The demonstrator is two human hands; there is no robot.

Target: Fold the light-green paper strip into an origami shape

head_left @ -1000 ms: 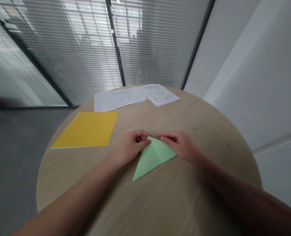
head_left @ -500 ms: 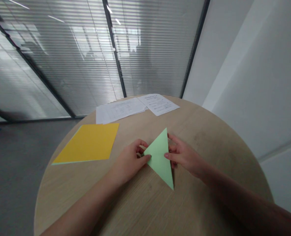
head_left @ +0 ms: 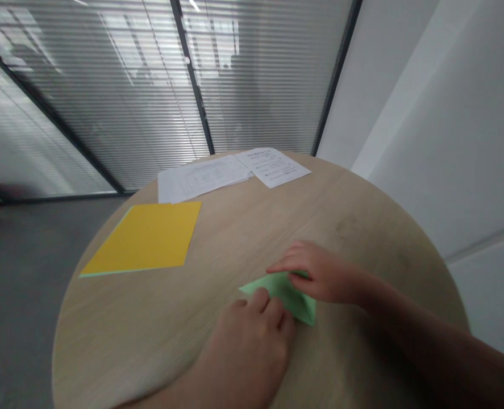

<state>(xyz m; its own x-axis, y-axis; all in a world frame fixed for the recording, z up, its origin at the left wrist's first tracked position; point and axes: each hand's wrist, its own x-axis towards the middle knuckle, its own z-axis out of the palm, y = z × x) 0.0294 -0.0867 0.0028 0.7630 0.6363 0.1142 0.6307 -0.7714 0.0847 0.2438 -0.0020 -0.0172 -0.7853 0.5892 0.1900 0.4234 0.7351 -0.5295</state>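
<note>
A light green folded paper triangle [head_left: 292,296] lies flat on the round wooden table [head_left: 243,227], near its front. My left hand [head_left: 252,346] rests on the paper's near edge with its fingertips pressing down. From the right, my right hand [head_left: 315,275] covers the far part of the triangle, fingers flat on it. Much of the green paper is hidden under both hands.
A yellow paper sheet [head_left: 143,238] with a pale green edge lies on the table's left side. White printed sheets [head_left: 230,170] lie at the far edge. Behind the table stands a glass wall with blinds [head_left: 149,85]; a white wall [head_left: 448,113] is at the right.
The green triangle has been turned and laid flatter, nearer to me. My left hand moved down to its near edge and my right hand slid over its far side.
</note>
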